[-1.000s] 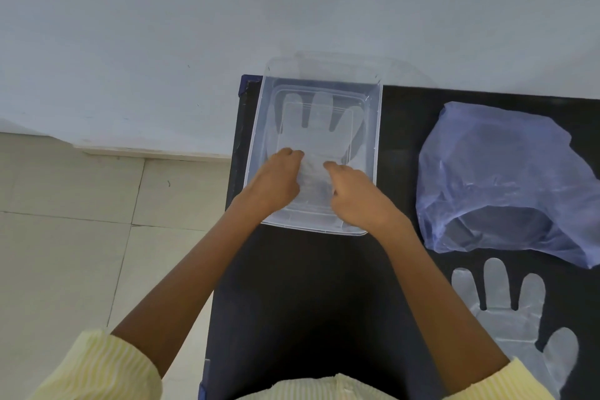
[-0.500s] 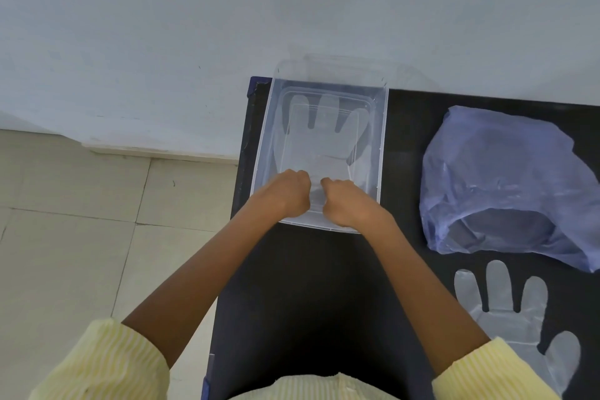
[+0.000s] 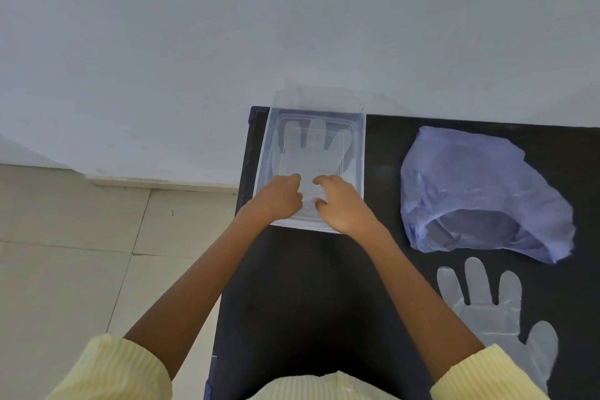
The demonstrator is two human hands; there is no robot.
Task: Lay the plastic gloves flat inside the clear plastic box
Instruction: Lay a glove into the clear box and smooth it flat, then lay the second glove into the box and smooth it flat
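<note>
Clear plastic box (image 3: 357, 153) on the black table (image 3: 308, 302) holds a translucent plastic glove (image 3: 313, 153) lying flat, its cuff hidden under the left hand (image 3: 279, 201) and right hand (image 3: 344, 204). Both hands' fingers curl down onto it, seemingly pressing; any pinch cannot be made out. A second translucent glove (image 3: 490, 312) lies below a crumpled blue plastic bag (image 3: 480, 185), its cuff cut off by a yellow sleeve (image 3: 487, 377).

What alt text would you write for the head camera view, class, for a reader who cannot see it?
Two bare hands, left hand and right hand, reach into a clear plastic box where a plastic glove lies flat. The box sits on a black table; to its right lie a crumpled blue bag and a second glove.
</note>
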